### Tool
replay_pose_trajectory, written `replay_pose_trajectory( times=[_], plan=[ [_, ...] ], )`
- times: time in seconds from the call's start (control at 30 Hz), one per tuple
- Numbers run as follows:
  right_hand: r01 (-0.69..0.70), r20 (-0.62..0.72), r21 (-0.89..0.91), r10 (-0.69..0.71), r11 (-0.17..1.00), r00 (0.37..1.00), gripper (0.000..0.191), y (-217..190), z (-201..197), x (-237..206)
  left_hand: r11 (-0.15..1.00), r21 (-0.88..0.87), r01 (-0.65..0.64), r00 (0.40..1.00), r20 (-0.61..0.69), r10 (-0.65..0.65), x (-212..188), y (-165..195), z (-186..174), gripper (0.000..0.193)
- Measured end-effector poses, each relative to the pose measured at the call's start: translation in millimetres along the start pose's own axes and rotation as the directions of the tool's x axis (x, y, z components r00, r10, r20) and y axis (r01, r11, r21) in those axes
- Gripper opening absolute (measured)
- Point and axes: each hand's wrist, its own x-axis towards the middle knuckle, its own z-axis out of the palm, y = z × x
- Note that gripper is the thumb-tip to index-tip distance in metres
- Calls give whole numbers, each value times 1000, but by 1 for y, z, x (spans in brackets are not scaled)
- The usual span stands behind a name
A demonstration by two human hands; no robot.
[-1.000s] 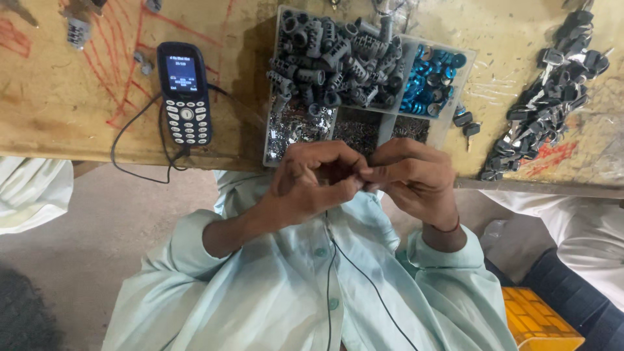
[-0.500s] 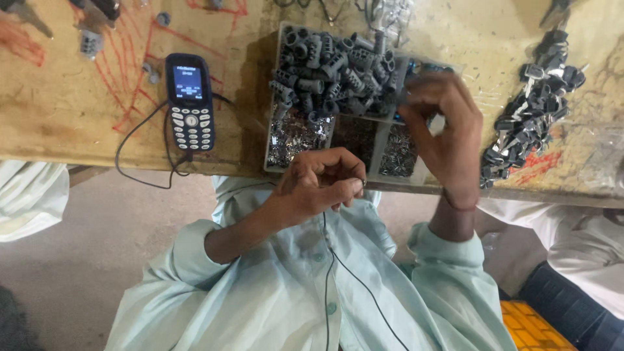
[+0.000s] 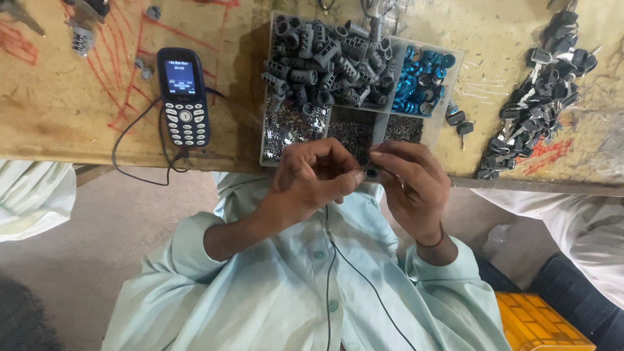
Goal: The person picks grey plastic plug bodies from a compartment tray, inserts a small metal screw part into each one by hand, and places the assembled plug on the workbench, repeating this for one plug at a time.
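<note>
i am watching a small dark part [image 3: 371, 173] being pinched between both sets of fingertips, just below the near edge of the clear compartment tray [image 3: 453, 73]. my left hand [image 3: 312, 182] is curling round it, thumb and forefinger pressed together on its left end; my right hand [image 3: 409, 185] is pinching its right end, the other fingers folded loosely behind. the part is mostly hidden by the fingers, so i cannot tell for sure which way it is pointing; what shows is suggesting a long axis running left to right, roughly parallel to the tray's near edge.

as i am judging it, the step in hand is fitting or seating a tiny piece into this part. the next move is calling for a steady grip on the left and fine, precise pressure on the right, without letting the piece slip.

in the tray, grey cylinder barrels [image 3: 325, 52] are filling the far left compartment, blue rings [image 3: 419, 75] are sitting to their right, and small shiny metal bits [image 3: 292, 127] are lying in the near compartments. left of the tray a dark keypad phone [image 3: 184, 97] is resting on the wooden bench [image 3: 78, 110] with a black cable [image 3: 140, 179] looping off it. right of the tray a pile of black-headed keys [image 3: 539, 91] is lying.
</note>
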Motion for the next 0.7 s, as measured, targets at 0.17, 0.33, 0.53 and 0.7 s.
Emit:
replay_pose_trajectory(
  times=[0.17, 0.33, 0.53, 0.7],
  plan=[
    [117, -32, -174, -125, 978, 992, 34, -8, 3, 5, 998, 23, -64, 994, -88, 66, -9, -1, 7, 15],
    [182, 66, -310, -170, 933, 983, 43, -12, -8, 10, 955, 178, -239, 961, -96, 259, -11, 6, 11, 12],
    [83, 29, -301, -78, 950, 997, 32, -35, -2, 21, 869, 236, -434, 895, -1, 447, -11, 6, 22, 26],
    [-317, 242, -8, 309, 949, 920, 29, -26, -33, 49, 821, 365, -439, 876, -30, 482, -5, 0, 12, 21]
  ],
)
